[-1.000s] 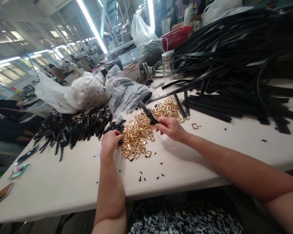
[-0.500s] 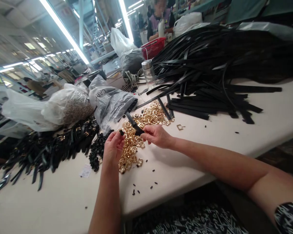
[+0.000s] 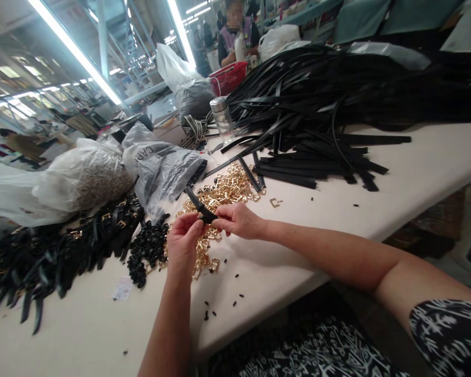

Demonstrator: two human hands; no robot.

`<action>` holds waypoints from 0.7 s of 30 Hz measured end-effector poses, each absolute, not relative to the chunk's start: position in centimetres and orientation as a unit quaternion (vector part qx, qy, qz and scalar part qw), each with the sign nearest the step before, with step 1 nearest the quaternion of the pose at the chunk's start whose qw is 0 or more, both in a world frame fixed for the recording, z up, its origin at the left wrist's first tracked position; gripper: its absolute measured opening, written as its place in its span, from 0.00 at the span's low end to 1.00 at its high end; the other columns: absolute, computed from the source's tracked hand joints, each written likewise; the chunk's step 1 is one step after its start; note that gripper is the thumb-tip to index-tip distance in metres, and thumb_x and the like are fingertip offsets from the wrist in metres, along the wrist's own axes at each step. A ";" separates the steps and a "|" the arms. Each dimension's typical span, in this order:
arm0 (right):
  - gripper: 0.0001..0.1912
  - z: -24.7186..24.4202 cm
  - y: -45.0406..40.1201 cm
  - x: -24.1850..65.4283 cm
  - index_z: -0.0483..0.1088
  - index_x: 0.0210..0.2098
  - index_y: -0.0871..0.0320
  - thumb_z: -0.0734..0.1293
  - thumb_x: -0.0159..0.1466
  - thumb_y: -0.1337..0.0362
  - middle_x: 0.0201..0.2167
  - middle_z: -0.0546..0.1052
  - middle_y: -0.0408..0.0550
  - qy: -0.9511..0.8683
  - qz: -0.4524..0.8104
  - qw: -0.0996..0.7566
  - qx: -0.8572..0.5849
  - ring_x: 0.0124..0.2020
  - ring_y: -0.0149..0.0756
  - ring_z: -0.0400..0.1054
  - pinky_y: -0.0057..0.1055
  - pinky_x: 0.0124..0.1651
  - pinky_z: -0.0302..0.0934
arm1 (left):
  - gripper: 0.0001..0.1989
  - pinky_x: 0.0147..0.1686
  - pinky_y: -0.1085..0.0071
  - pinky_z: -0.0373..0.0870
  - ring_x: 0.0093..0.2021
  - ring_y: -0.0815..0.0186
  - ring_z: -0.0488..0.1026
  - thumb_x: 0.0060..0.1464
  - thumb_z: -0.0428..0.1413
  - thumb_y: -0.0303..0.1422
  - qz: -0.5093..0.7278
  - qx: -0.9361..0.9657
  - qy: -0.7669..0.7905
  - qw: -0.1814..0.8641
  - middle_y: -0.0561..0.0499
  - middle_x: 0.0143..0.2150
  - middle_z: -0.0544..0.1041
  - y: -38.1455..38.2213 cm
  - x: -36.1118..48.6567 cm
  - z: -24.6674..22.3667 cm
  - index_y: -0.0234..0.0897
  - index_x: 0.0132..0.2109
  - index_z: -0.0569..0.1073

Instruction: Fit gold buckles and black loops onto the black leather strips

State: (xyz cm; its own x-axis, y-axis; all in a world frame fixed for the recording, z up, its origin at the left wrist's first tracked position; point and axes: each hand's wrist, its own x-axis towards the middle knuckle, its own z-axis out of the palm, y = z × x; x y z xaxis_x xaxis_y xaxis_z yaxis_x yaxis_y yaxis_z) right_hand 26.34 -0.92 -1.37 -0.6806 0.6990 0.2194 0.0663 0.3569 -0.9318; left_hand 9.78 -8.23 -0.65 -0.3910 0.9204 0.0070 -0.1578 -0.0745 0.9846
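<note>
My right hand [image 3: 237,220] pinches the end of a short black strap [image 3: 195,200], which slants up and left over the table. My left hand [image 3: 183,236] meets it at that same end, thumb and fingers closed on a small black loop against the strap. Loop and strap are hard to tell apart there, and fingers partly cover both. Beneath and behind my hands spreads a heap of gold-coloured buckles [image 3: 231,183]. A pile of small black loops [image 3: 147,246] lies just left of my left hand.
Long black straps [image 3: 290,99] are heaped at the back right. A glass bottle [image 3: 222,120] stands behind the buckles, near a grey plastic bag [image 3: 160,162]. Buckled straps [image 3: 90,235] lie at left. A person [image 3: 235,39] is across the table, behind a red basket [image 3: 228,77].
My left hand, apart from the strap before with a small black loop in its fingertips, has come to the strap's end beside my right hand. The whole view has shifted slightly.
</note>
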 end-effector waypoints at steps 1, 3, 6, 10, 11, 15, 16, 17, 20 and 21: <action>0.10 -1.2 -0.9 26.4 0.67 0.28 0.60 0.64 0.64 0.61 0.23 0.74 0.41 -0.765 0.510 0.306 -0.247 0.21 0.26 0.69 0.23 0.27 0.59 | 0.14 0.35 0.73 0.74 0.30 0.71 0.76 0.40 0.68 0.35 0.638 0.370 0.538 0.408 0.52 0.33 0.79 -8.3 9.8 -0.6 0.38 0.36 0.76; 0.09 -0.8 -0.8 26.6 0.68 0.29 0.61 0.64 0.64 0.63 0.24 0.75 0.41 -0.778 0.503 0.290 -0.240 0.21 0.25 0.69 0.23 0.27 0.59 | 0.14 0.37 0.71 0.75 0.32 0.68 0.77 0.40 0.68 0.34 0.629 0.395 0.544 0.391 0.51 0.34 0.80 -8.5 9.7 -0.5 0.38 0.36 0.78; 0.07 -0.2 -0.5 27.0 0.69 0.30 0.61 0.64 0.64 0.65 0.24 0.75 0.41 -0.813 0.472 0.251 -0.230 0.21 0.25 0.69 0.23 0.28 0.58 | 0.12 0.37 0.69 0.76 0.32 0.67 0.78 0.40 0.68 0.32 0.611 0.425 0.556 0.371 0.51 0.33 0.81 -8.7 9.6 -0.3 0.37 0.35 0.79; 0.08 0.1 -0.2 27.2 0.69 0.28 0.61 0.64 0.64 0.68 0.23 0.74 0.41 -0.859 0.407 0.220 -0.220 0.21 0.24 0.67 0.23 0.28 0.56 | 0.12 0.37 0.70 0.76 0.33 0.66 0.77 0.39 0.68 0.31 0.576 0.455 0.573 0.364 0.50 0.34 0.81 -8.8 9.6 -0.2 0.37 0.35 0.80; 0.08 0.0 -0.2 27.2 0.69 0.27 0.61 0.65 0.63 0.68 0.22 0.74 0.40 -0.863 0.399 0.219 -0.218 0.21 0.25 0.67 0.23 0.28 0.56 | 0.12 0.37 0.70 0.76 0.33 0.66 0.77 0.39 0.68 0.32 0.565 0.458 0.575 0.374 0.49 0.34 0.81 -8.8 9.6 -0.2 0.37 0.35 0.80; 0.07 -0.5 -0.4 26.7 0.69 0.28 0.61 0.64 0.63 0.68 0.23 0.75 0.41 -0.818 0.478 0.233 -0.218 0.22 0.26 0.69 0.23 0.28 0.60 | 0.13 0.37 0.69 0.75 0.34 0.65 0.77 0.39 0.68 0.33 0.553 0.462 0.574 0.387 0.48 0.36 0.81 -8.7 9.6 -0.5 0.37 0.36 0.80; 0.07 -0.6 -0.5 26.6 0.69 0.29 0.61 0.64 0.64 0.67 0.23 0.75 0.41 -0.795 0.514 0.238 -0.219 0.23 0.26 0.70 0.23 0.28 0.62 | 0.13 0.38 0.69 0.75 0.35 0.65 0.77 0.39 0.68 0.33 0.558 0.464 0.574 0.378 0.48 0.36 0.80 -8.7 9.6 -0.5 0.37 0.36 0.80; 0.07 -0.7 -0.6 26.4 0.70 0.30 0.61 0.64 0.64 0.67 0.24 0.75 0.42 -0.771 0.546 0.242 -0.220 0.23 0.27 0.72 0.24 0.29 0.63 | 0.13 0.38 0.69 0.75 0.35 0.65 0.77 0.40 0.68 0.33 0.563 0.465 0.576 0.368 0.48 0.37 0.80 -8.6 9.6 -0.6 0.37 0.36 0.80; 0.05 -1.0 -0.7 26.1 0.71 0.34 0.61 0.63 0.64 0.67 0.27 0.76 0.42 -0.729 0.599 0.244 -0.224 0.26 0.28 0.74 0.24 0.30 0.66 | 0.12 0.37 0.70 0.74 0.35 0.67 0.76 0.40 0.67 0.33 0.575 0.458 0.584 0.344 0.49 0.36 0.79 -8.5 9.8 -0.9 0.37 0.36 0.80; 0.05 -1.1 -0.7 26.0 0.71 0.34 0.61 0.63 0.64 0.68 0.27 0.76 0.42 -0.726 0.603 0.243 -0.224 0.27 0.28 0.74 0.24 0.30 0.67 | 0.12 0.37 0.71 0.74 0.34 0.67 0.76 0.41 0.67 0.33 0.575 0.461 0.587 0.336 0.50 0.35 0.79 -8.5 9.9 -1.0 0.37 0.36 0.80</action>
